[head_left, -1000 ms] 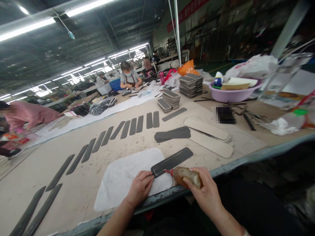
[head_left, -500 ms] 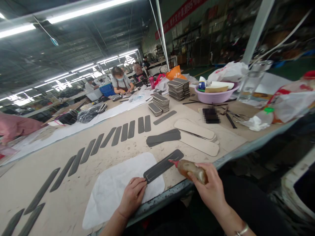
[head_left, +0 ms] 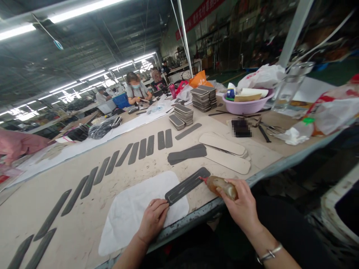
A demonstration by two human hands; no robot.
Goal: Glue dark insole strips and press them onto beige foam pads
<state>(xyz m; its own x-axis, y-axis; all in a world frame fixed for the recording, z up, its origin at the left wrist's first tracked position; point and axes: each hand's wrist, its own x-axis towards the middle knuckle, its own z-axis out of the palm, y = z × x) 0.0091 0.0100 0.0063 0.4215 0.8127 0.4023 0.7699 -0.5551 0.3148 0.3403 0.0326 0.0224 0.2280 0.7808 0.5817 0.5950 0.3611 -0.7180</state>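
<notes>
My right hand (head_left: pixel 238 198) is wrapped round a squeeze bottle (head_left: pixel 220 185) of brownish liquid, which looks like glue. Its red nozzle points left, at the upper right end of a dark grey rounded strip (head_left: pixel 186 186). Thin shiny lines run along the face of that strip. With fingers closed together, my left hand (head_left: pixel 155 216) grips the strip's lower left end. Underneath, partly covered by strip and hand, lies a white sheet (head_left: pixel 131 209). Just beyond are a few overlapping dark strips (head_left: pixel 186 154) and a fanned pile of beige strips (head_left: pixel 227 158).
Separate dark strips (head_left: pixel 101 170) lie in a long row across the table. Farther back stand stacks of light-edged pieces (head_left: pixel 182 114). A purple basin (head_left: pixel 246 106), scissors (head_left: pixel 273 129) and a green-capped bottle (head_left: pixel 307 127) sit at the right. A co-worker (head_left: pixel 137 91) works across the table.
The bottle's nozzle has moved right and up along the dark strip, nearer its far end. My left hand stays on the strip's near end. The view has shifted slightly.
</notes>
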